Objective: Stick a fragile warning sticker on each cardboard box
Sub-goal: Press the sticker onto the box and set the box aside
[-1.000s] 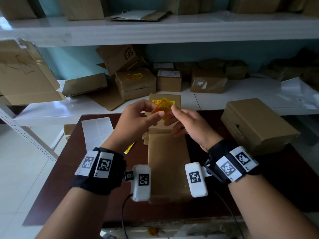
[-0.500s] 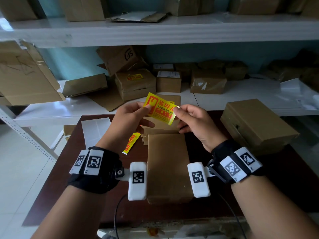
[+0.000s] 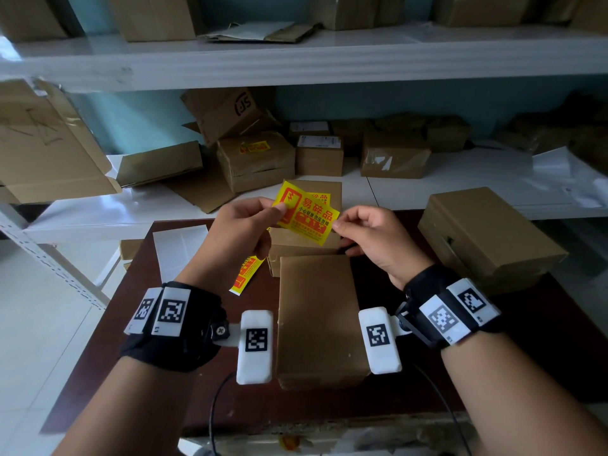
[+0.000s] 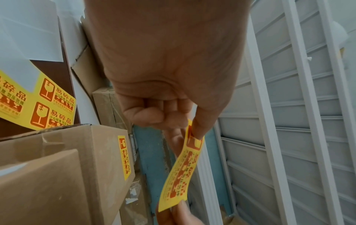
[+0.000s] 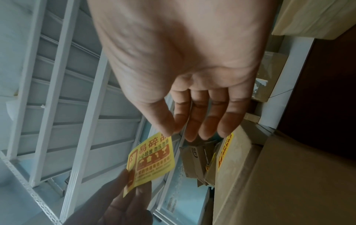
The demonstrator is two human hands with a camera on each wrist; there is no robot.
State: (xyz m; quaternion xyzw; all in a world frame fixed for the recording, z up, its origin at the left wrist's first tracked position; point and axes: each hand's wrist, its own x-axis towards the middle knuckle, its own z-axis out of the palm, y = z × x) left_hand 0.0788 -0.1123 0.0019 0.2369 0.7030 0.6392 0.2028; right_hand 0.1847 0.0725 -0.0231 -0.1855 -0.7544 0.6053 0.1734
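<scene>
Since half a second ago both hands have kept the yellow sticker (image 3: 307, 213) stretched between them, and it now faces the head camera more squarely, a little higher above the boxes. One second ago it was still a crumpled shape tucked between the fingers. The left hand (image 3: 241, 238) pinches the sticker's left end, at the red glass symbol, between thumb and forefinger; its other fingers are curled into the palm in the left wrist view (image 4: 154, 115). The right hand (image 3: 373, 238) pinches the sticker's right edge between thumb and forefinger, and the right wrist view shows its remaining fingers (image 5: 210, 121) hanging loosely extended. The sticker hangs in the air, touching neither box.

Directly below the hands, a plain cardboard box (image 3: 317, 320) lies lengthwise along the middle of the dark desk (image 3: 543, 330), reaching toward the near edge. Just beyond it, at the desk's far edge, a second box (image 3: 302, 245) already carries a yellow sticker, partly hidden behind the held one. A sheet of more stickers (image 3: 245, 274) lies on the desk left of the boxes, beside white backing paper (image 3: 179, 248). A larger closed box (image 3: 483, 232) sits at the desk's far right corner. White shelves (image 3: 296, 60) behind hold more cartons.
</scene>
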